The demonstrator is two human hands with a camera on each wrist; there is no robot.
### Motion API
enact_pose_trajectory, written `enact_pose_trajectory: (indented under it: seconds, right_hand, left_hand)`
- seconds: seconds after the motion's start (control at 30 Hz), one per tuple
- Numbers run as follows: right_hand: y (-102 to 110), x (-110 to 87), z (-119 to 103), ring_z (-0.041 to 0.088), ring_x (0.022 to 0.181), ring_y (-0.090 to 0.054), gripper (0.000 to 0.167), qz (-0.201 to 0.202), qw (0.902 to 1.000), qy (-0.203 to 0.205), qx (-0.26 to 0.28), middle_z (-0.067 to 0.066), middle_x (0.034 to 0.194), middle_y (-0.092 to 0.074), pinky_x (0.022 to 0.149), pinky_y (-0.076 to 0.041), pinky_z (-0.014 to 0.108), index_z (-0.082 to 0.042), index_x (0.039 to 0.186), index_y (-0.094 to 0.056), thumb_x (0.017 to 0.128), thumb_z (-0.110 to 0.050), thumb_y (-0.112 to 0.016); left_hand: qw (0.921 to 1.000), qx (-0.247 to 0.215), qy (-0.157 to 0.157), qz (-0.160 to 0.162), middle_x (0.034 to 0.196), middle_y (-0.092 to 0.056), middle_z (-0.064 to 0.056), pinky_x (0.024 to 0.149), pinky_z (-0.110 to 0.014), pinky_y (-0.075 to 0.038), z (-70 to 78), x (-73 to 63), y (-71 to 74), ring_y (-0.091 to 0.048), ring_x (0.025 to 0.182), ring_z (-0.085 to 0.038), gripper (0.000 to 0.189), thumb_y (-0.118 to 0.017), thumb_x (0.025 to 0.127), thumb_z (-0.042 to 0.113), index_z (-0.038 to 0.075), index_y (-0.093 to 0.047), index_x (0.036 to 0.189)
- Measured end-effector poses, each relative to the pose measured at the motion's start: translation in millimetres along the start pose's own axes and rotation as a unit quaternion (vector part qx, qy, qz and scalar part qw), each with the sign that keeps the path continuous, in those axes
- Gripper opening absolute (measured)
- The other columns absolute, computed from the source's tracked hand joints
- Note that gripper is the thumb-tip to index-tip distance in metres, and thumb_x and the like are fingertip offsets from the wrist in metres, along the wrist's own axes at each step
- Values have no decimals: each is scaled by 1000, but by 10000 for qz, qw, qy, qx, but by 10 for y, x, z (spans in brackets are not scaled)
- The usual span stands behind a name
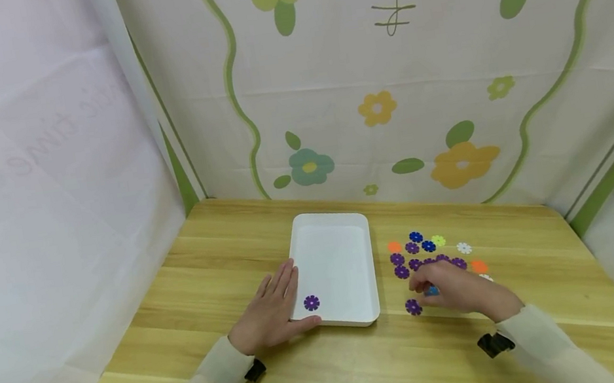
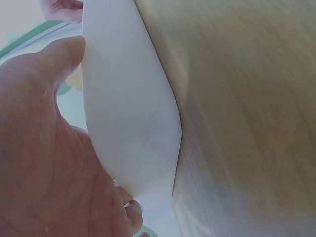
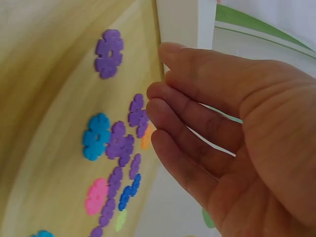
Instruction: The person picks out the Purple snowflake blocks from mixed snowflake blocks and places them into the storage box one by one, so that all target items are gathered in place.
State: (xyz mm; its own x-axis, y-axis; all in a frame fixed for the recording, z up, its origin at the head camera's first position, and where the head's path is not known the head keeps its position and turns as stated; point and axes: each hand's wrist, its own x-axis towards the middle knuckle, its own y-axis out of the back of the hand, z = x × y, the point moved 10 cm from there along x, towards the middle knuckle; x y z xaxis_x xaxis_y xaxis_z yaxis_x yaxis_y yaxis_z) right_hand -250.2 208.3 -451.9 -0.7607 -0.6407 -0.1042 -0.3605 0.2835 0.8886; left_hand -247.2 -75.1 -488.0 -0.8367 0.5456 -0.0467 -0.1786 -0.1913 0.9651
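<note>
We judge little done: one purple flower disc (image 1: 312, 302) lies in the white tray (image 1: 332, 260), whose rim the straight-fingered left hand (image 1: 268, 313) touches, while many coloured flower discs (image 1: 402, 272) remain outside, near the relaxed, seemingly empty right hand (image 1: 458, 288).

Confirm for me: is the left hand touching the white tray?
Touching: the head view shows the left hand on the white tray, fingers at its left rim, thumb on its near rim.

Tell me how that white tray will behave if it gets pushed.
The white tray would likely slide rather than tip, being low and flat on the table. It looks fairly stiff, its walls showing no sag. Its load probably adds little weight: one small purple piece.
</note>
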Motion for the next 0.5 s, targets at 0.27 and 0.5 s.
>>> enact_pose_trajectory:
  seconds: [0.27, 0.5]
  right_hand:
    - [-171, 0, 168, 16, 92, -72, 26, 227, 9993, -293, -31, 1, 103, -77, 82, -64, 35, -7, 112, -77, 88, -14, -85]
    - [-244, 13, 183, 13, 93, -71, 25, 259, 9993, -260, -119, -3, 105, -77, 83, -63, 35, -13, 109, -78, 88, -24, -87]
  left_hand:
    - [10000, 20, -29, 18, 177, -10, -22, 132, -60, -21, -11, 5, -9, -12, 166, -38, 109, -48, 100, 75, -5, -18, 167]
    - [10000, 6, 29, -37, 178, -8, -21, 132, -59, -19, -19, 1, -10, -10, 166, -37, 109, -47, 100, 76, -4, -16, 167]
